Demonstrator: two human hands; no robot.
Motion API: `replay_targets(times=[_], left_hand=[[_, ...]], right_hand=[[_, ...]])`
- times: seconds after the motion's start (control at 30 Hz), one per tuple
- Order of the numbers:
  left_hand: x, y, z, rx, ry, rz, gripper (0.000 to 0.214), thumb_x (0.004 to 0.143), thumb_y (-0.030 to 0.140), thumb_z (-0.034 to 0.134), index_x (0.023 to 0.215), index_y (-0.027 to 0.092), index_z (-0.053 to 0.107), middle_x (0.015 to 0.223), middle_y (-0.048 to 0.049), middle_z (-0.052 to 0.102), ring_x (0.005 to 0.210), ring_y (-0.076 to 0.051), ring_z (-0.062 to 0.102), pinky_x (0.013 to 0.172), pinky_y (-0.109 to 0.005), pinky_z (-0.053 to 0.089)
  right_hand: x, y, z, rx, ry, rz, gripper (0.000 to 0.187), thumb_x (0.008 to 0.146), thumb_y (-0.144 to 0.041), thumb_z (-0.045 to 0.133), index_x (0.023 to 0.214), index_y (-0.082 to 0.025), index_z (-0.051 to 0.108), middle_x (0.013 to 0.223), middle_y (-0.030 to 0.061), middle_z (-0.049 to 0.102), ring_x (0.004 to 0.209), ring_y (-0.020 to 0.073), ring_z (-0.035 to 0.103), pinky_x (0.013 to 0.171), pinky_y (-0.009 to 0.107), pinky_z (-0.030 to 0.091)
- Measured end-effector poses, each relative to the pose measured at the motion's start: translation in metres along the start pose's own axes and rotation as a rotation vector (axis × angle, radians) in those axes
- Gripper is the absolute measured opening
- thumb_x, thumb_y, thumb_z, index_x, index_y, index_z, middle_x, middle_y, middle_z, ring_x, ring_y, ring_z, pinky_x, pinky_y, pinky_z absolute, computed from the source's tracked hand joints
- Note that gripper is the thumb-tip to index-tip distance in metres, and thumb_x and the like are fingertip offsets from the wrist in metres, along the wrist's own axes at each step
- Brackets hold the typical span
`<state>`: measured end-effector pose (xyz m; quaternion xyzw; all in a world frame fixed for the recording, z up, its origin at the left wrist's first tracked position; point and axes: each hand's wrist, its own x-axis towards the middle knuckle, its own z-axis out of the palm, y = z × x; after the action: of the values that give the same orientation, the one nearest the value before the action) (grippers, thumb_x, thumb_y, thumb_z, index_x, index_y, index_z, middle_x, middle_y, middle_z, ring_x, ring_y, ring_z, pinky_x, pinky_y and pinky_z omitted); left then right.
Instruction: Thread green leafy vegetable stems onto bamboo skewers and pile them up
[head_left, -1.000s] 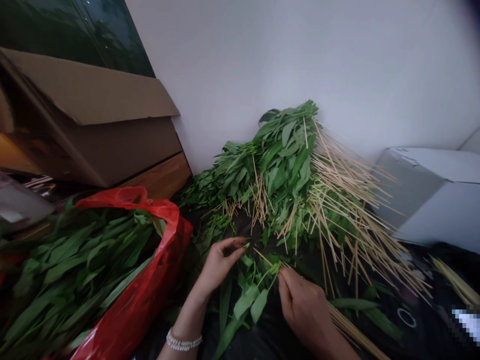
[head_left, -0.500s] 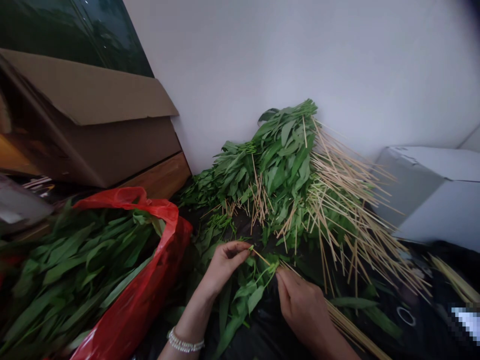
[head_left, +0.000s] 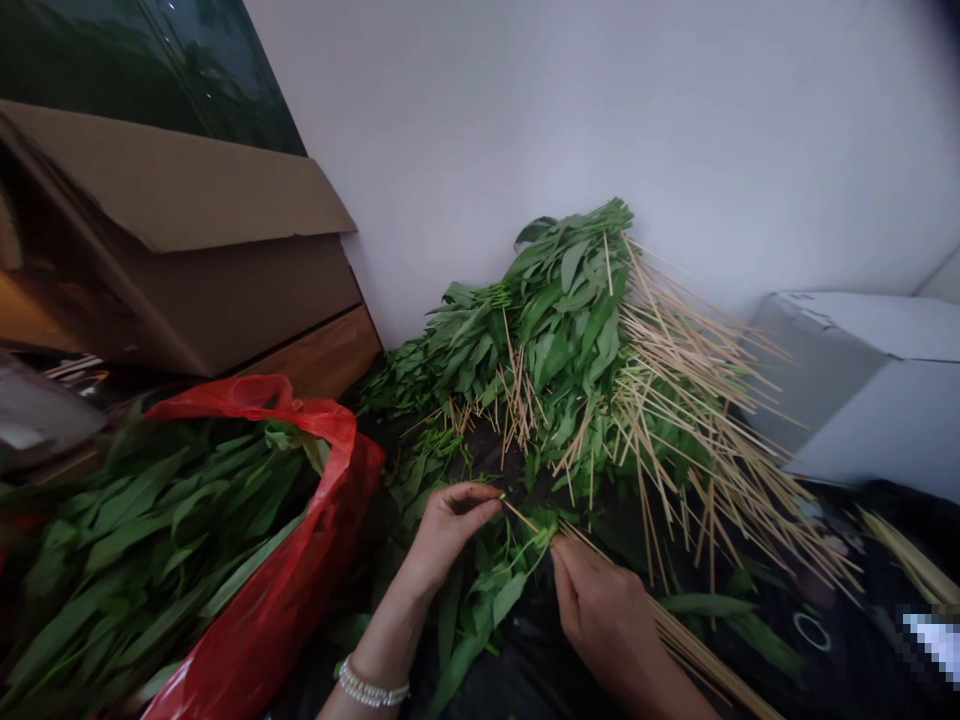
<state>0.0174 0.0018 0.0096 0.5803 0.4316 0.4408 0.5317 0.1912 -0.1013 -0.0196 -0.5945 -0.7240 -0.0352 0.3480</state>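
Note:
My left hand [head_left: 454, 530], with a beaded bracelet on its wrist, pinches thumb and forefinger at the tip of a thin wooden skewer [head_left: 520, 516]. A small green bit shows at that tip. My right hand [head_left: 607, 605] is closed at the skewer's other end, beside a green stem with leaves [head_left: 511, 590] that hangs down between the hands. Whether the skewer passes through the stem, I cannot tell. More skewers [head_left: 701, 655] stick out past my right palm; its fingers hide how they are held.
A red plastic bag [head_left: 360, 470] full of leafy greens [head_left: 165, 520] stands at left, below an open cardboard box [head_left: 232, 300]. Skewered leaf bundles [head_left: 577, 290] lie against the white wall, their sticks [head_left: 720, 400] fanning right. A white box [head_left: 862, 400] stands at right.

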Motion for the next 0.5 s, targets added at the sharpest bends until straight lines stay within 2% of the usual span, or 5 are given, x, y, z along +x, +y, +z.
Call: replay_targets(times=[0.4,0.5], left_hand=[[0.0008,-0.004,0.0002,-0.024,-0.032,-0.05,0.022,0.06,0.03,0.08,0.075,0.015,0.073,0.072,-0.0029,0.071,0.066,-0.014,0.063,0.066,-0.024,0.049],[0.0002,-0.0043,0.0009,-0.087,-0.057,-0.082,0.026,0.061,0.03,0.08,0.079,0.015,0.072,0.073,-0.0034,0.071,0.068,-0.015,0.064,0.067,-0.025,0.049]], right_hand=[[-0.0006,-0.0017,0.0013,-0.016,0.02,0.001,0.025,0.093,-0.018,0.032,0.079,-0.021,0.052,0.066,0.0003,0.059,0.061,0.0138,0.06,0.057,0.025,0.035],[-0.001,-0.0015,0.0019,-0.002,0.023,-0.011,0.024,0.093,-0.017,0.032,0.08,-0.021,0.053,0.068,0.0006,0.06,0.065,0.0141,0.061,0.058,0.024,0.036]])
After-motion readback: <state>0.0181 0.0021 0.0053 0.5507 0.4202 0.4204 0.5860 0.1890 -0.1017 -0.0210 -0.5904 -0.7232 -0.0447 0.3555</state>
